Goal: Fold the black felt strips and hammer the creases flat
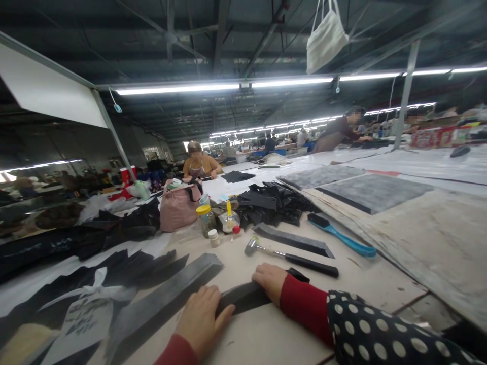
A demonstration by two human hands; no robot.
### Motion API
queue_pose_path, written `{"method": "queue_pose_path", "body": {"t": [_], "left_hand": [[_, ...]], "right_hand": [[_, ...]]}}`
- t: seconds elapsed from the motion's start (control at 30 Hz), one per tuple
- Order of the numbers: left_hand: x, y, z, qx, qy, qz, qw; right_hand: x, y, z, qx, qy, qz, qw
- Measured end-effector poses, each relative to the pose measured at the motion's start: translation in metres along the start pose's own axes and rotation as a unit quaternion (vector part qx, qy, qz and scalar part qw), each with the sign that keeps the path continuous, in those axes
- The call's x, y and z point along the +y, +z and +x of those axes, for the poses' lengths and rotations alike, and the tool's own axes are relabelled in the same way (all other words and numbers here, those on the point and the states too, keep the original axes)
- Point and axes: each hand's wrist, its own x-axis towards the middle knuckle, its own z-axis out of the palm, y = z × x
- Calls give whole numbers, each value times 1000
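A dark strip of material (243, 296) lies across the near edge of the worktable (380, 284). My left hand (201, 317) rests on its left part, fingers bent over the edge and thumb out to the right. My right hand (268, 281), in a red cuff and dotted sleeve, presses the strip's right part with curled fingers. A hammer (291, 257) with a black handle lies just beyond my right hand. Further left lies a longer stack of dark strips (167, 299).
A blue-handled brush (342, 235), another dark strip (292, 239), jars and a glue bottle (216, 220), a pink bag (178, 208) and a pile of black pieces (274, 203) sit behind. Black pieces with a paper tag (83, 319) lie at left. Other people (198, 165) work farther off.
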Motion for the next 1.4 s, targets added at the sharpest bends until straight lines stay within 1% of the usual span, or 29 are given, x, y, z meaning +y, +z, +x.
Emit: {"method": "queue_pose_path", "body": {"t": [0.13, 0.27, 0.33, 0.4, 0.6, 0.73, 0.83, 1.03, 1.17, 1.27, 1.4], "left_hand": [[21, 1, 15, -3, 15, -13, 1000], [43, 9, 41, -37, 56, -8, 998], [48, 14, 51, -45, 68, 5, 997], [49, 17, 56, -44, 76, 14, 996], [44, 20, 53, -45, 88, 4, 995], [43, 20, 52, -38, 89, -9, 995], [44, 21, 51, -36, 90, -16, 995], [43, 22, 50, -35, 97, -4, 995], [44, 22, 51, -51, 123, 15, 991], [46, 22, 51, -73, 142, 40, 986], [50, 19, 45, -95, 137, 59, 984]], "right_hand": [[-4, 3, 1, 10, 3, -9, 1000], [-7, 2, 1, 6, 11, -19, 1000], [-7, 1, 1, 5, 15, -21, 1000], [-7, 1, 0, 4, 15, -23, 1000], [-6, 2, 0, 0, 5, -25, 1000], [-3, -2, -2, -10, -6, -18, 1000], [-1, -2, -3, -11, -1, -10, 1000], [-1, 10, 0, 17, 0, -35, 999], [-1, 18, 3, 24, -18, -68, 997], [-4, 20, 3, 23, -25, -81, 996], [-9, 20, 1, 19, -29, -99, 994]]}}
